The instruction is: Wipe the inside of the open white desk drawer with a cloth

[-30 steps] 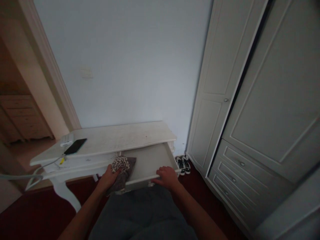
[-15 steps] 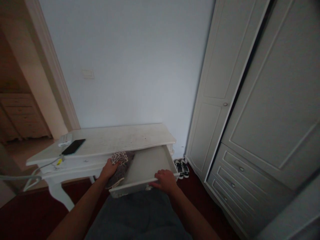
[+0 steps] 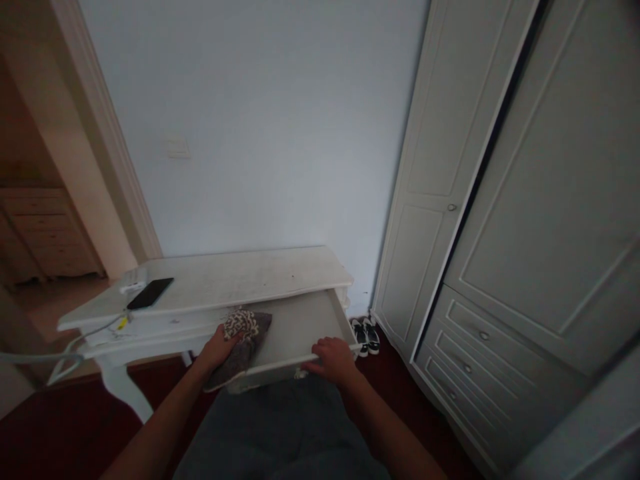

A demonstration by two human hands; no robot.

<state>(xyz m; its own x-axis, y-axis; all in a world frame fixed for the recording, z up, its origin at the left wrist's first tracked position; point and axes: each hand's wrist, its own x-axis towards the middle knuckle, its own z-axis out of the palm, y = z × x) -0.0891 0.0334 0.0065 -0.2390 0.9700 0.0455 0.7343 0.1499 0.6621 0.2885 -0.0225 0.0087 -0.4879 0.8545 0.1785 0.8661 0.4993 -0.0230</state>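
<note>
The patterned cloth (image 3: 243,353), grey-brown with a pale design, lies over the left part of the pulled-out drawer (image 3: 303,327), draped across its left side and front corner. Your left hand (image 3: 220,348) is closed on the cloth's left edge, fingers pressed against the pale pattern; its thumb is too hard to make out. Your right hand (image 3: 334,360) is partly curled over the drawer's front edge, fingers on the inner side and thumb on the outer face, just beside the knob (image 3: 301,374).

Both your forearms reach forward from the bottom of the view and angle inward, left hand at the drawer's left front corner, right hand nearer its right end.

Compared with half a second ago, the cloth's lower edge hangs lower and further left, hiding more of that front corner. Your right hand keeps its place on the drawer's edge, and the drawer stays pulled out.

Beyond the drawer runs the white worktop (image 3: 250,272), against the wall (image 3: 275,133). A dark phone (image 3: 151,293) lies near its left end, with a cable (image 3: 40,358) below it. Black-and-white shoes (image 3: 365,335) stand on the floor right of the drawer, next to the wardrobe (image 3: 425,167).
</note>
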